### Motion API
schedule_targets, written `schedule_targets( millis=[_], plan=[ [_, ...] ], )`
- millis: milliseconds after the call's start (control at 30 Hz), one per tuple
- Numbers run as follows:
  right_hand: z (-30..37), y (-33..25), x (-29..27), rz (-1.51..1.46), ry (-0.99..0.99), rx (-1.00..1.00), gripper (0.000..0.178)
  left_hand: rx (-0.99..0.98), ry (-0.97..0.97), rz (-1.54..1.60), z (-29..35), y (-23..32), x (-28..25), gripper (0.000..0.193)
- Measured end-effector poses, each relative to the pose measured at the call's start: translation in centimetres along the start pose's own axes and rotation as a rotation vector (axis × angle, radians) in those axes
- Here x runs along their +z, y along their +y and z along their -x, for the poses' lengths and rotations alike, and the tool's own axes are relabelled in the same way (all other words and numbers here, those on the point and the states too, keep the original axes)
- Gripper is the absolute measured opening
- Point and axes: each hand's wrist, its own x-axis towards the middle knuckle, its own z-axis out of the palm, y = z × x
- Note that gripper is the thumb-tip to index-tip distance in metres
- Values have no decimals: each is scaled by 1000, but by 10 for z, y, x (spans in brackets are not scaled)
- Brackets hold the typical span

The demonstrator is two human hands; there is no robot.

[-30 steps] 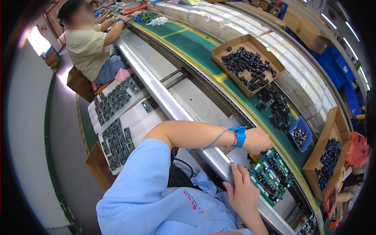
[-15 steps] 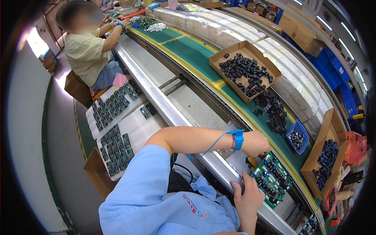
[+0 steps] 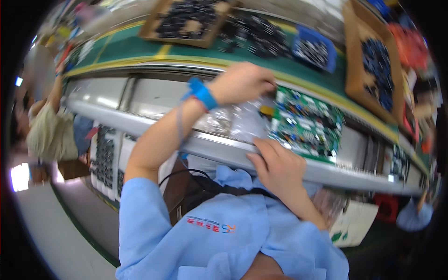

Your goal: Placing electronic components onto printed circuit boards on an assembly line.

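circuit board: lies just beyond the right hand, loosely uncurled over the metal rail. has the curled left hand close by its far left corner; cannot tell whether grasping anything. faces, farther off, a green belt with a blue bin beside dark components.

Motion smears the left hand — whether it pinches anything at the corner of the green circuit board cannot be told. The components on it are too small and blurred to name. The upper edge cuts off the cardboard tray of black parts — and the co-worker at far left is indistinct.
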Motion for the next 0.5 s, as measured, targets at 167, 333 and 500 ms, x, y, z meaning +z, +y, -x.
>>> schedule_targets(
  millis=[167, 333, 500],
  plan=[
    [2, 7, -1, -25, 12, 66, 29, 2, -7, 16, -8, 5, 3, 15],
    [8, 10, 3, -28, 30, 20, 32, -101, -75, 37, -8, 13, 5, 15],
    [10, 10, 1, -37, 37, 14, 31, -74, -73, 25, -7, 15, 7, 16]
  ],
)
